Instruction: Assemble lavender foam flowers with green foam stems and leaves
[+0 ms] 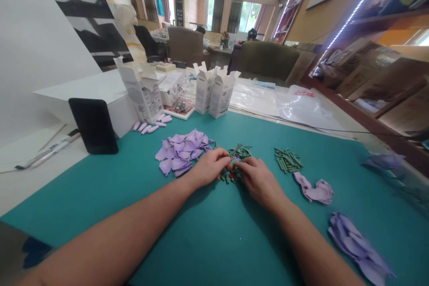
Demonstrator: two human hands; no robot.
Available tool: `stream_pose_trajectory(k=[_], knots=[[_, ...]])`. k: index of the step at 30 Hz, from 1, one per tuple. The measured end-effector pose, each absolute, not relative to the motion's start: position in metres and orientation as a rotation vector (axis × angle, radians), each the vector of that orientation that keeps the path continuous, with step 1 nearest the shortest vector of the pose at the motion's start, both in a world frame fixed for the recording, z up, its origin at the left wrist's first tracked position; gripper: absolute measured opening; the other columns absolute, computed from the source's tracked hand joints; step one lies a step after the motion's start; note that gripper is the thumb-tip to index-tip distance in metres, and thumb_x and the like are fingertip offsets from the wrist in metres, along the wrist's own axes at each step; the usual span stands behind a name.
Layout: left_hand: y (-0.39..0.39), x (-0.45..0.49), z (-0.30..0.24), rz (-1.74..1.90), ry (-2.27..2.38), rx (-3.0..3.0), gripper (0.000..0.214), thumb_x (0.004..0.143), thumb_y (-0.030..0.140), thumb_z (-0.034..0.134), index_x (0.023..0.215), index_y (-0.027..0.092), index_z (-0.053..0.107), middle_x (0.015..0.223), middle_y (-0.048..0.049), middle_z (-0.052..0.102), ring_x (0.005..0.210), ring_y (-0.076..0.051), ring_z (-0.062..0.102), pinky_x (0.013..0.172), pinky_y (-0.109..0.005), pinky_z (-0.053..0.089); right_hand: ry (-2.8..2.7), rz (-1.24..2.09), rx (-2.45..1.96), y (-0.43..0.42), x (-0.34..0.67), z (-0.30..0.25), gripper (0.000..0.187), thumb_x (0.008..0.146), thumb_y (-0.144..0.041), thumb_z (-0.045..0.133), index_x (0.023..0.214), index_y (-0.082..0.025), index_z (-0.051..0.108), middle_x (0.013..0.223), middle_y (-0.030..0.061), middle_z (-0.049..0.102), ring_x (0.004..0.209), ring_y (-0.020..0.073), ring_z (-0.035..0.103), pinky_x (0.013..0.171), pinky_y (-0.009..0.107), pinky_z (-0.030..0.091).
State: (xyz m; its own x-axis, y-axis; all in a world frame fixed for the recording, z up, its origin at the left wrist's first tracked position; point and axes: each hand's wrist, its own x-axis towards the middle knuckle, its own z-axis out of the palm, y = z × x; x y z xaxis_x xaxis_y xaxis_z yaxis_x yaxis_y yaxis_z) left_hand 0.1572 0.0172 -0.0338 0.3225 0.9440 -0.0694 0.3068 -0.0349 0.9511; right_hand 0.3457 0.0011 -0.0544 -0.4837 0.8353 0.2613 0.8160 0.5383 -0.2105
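A teal mat [140, 214] covers the table, inside a bright room with olive armchairs [268, 60] and tall windows at twelve o'clock. White cartons [214, 91] stand open along the mat's far edge, and a black tablet [94, 126] leans at ten o'clock. At the mat's centre lies a small heap of dark green pieces [234, 165]. The left hand [209, 167] reaches in from seven o'clock, fingers curled and pinching a green stem at the heap's top. The right hand [259, 181] comes from five o'clock, fingertips closed on the same heap. Lilac petals [182, 152] lie just beside the left hand at ten o'clock; a pile of green sticks [287, 160] sits near the right hand at two o'clock.
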Motion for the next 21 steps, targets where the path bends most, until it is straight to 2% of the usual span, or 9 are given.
stream_pose_trajectory(k=[3, 8, 15, 21], knots=[[0.019, 0.157, -0.033, 0.826, 1.190, 1.569, 0.021, 0.081, 0.035, 0.047, 0.085, 0.016, 0.056, 0.079, -0.0014, 0.068, 0.041, -0.006, 0.046, 0.044, -0.021, 0.038, -2.550, -0.006, -1.320, -0.002, 0.338, -0.056, 0.047, 0.084, -0.004, 0.046, 0.123, -0.025, 0.060, 0.111, 0.0091, 0.059, 0.094, 0.0224, 0.050, 0.083, 0.033, 0.040], [0.019, 0.157, -0.033, 0.822, 1.190, 1.528, 0.020, 0.081, 0.034, 0.048, 0.086, 0.015, 0.055, 0.081, -0.0034, 0.070, 0.041, -0.006, 0.045, 0.043, -0.021, 0.038, -2.521, -0.040, -1.419, 0.001, 0.345, -0.056, 0.036, 0.084, -0.003, 0.044, 0.102, -0.021, 0.068, 0.103, 0.0093, 0.061, 0.087, 0.0230, 0.048, 0.081, 0.034, 0.040], [0.019, 0.157, -0.033, 0.823, 1.186, 1.526, 0.020, 0.081, 0.033, 0.048, 0.085, 0.015, 0.056, 0.081, -0.0036, 0.070, 0.041, -0.006, 0.045, 0.044, -0.020, 0.038, -2.426, -0.073, -1.362, 0.002, 0.346, -0.056, 0.033, 0.084, -0.003, 0.047, 0.101, -0.021, 0.069, 0.100, 0.0093, 0.061, 0.087, 0.0224, 0.048, 0.079, 0.032, 0.040], [0.019, 0.157, -0.033, 0.831, 1.179, 1.533, 0.020, 0.081, 0.033, 0.048, 0.085, 0.015, 0.055, 0.080, -0.0028, 0.070, 0.040, -0.006, 0.045, 0.043, -0.021, 0.038, -2.545, 0.067, -1.245, 0.000, 0.339, -0.058, 0.030, 0.085, -0.005, 0.047, 0.088, -0.023, 0.071, 0.091, 0.0069, 0.061, 0.083, 0.0199, 0.049, 0.079, 0.031, 0.039]])
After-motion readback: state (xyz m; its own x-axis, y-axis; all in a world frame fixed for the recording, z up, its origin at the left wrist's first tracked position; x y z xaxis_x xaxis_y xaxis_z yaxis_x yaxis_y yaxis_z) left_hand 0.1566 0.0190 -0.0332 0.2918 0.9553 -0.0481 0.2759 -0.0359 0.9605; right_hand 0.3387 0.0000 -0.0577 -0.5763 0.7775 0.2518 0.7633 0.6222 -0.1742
